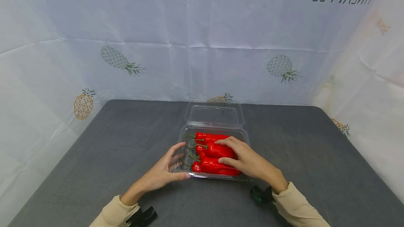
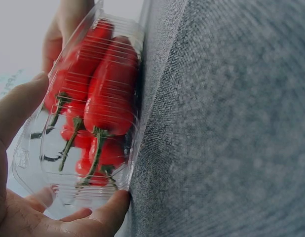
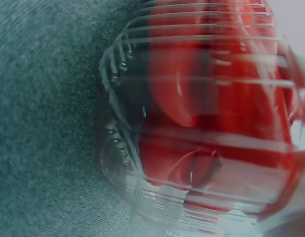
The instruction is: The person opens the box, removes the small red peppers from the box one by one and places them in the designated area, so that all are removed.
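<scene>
Here, a clear container (image 1: 213, 126) holds red peppers (image 1: 217, 166), right hand (image 1: 246, 157) gripping one, left hand (image 1: 160, 171) splayed.

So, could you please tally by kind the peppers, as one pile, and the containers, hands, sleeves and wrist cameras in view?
Pile of red peppers: 1
Clear plastic container: 1
Hands: 2, left hand and right hand
Sleeves: 2, left sleeve and right sleeve
Wrist cameras: 2, left camera and right camera
Total: 8
</scene>
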Available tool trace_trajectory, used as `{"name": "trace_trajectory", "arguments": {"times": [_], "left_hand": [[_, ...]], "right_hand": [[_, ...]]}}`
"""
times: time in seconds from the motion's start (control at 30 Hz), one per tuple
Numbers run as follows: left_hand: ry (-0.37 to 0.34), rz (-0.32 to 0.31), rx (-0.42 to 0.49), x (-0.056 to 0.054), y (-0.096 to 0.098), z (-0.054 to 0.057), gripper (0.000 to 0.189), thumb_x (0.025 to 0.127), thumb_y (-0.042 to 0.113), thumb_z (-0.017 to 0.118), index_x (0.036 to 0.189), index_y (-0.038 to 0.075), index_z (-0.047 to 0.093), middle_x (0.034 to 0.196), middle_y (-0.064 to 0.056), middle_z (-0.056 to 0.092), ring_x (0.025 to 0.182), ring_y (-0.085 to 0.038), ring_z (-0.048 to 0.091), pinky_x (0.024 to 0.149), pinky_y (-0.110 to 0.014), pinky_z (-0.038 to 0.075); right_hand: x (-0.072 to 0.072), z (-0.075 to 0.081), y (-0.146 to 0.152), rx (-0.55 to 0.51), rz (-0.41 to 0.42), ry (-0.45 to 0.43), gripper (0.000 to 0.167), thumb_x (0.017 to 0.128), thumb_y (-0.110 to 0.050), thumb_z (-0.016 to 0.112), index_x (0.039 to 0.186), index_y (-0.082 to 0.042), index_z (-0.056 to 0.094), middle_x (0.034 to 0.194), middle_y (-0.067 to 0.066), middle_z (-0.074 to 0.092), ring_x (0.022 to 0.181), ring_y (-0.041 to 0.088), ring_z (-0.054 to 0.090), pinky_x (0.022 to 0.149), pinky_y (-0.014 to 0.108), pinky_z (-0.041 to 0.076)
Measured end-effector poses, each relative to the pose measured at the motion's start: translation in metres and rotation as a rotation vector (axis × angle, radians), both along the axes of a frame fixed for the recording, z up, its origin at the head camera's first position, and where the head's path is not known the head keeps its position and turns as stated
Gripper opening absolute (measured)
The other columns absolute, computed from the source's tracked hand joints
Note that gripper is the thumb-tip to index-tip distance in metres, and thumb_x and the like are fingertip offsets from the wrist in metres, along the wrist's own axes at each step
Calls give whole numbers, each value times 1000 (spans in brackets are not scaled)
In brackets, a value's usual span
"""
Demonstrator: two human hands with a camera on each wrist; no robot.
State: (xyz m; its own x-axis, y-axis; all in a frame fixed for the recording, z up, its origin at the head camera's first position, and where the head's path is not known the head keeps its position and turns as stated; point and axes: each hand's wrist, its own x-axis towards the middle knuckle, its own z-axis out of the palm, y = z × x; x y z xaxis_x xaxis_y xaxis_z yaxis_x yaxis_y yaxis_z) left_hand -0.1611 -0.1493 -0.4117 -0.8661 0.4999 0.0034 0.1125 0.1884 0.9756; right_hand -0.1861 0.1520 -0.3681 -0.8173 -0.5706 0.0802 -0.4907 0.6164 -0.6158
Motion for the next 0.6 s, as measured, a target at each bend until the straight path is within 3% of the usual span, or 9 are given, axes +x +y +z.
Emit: {"name": "trace_trajectory", "arguments": {"times": [0.13,0.4,0.6], "left_hand": [[1,-2,0,0,0,-1,93,88,17,77,156,8,15,165,-17,11,148,-45,25,118,-58,32],[2,-5,5,0,0,-1,92,88,17,76,156,8,15,165,-16,10,148,-45,25,118,-58,32],[0,-4,4,0,0,0,92,88,17,76,156,8,15,165,-16,10,149,-44,25,118,-59,31]], "right_hand": [[0,2,1,-10,12,18,53,93,-34,70,139,-18,51,136,1,56,116,18,55,90,33,58],[0,8,5,-26,-23,73,52,94,-26,69,141,-12,51,140,5,58,124,24,58,103,47,53],[-3,11,9,-73,-37,86,52,94,-16,69,141,-8,49,135,9,61,110,20,64,89,36,59]]}}
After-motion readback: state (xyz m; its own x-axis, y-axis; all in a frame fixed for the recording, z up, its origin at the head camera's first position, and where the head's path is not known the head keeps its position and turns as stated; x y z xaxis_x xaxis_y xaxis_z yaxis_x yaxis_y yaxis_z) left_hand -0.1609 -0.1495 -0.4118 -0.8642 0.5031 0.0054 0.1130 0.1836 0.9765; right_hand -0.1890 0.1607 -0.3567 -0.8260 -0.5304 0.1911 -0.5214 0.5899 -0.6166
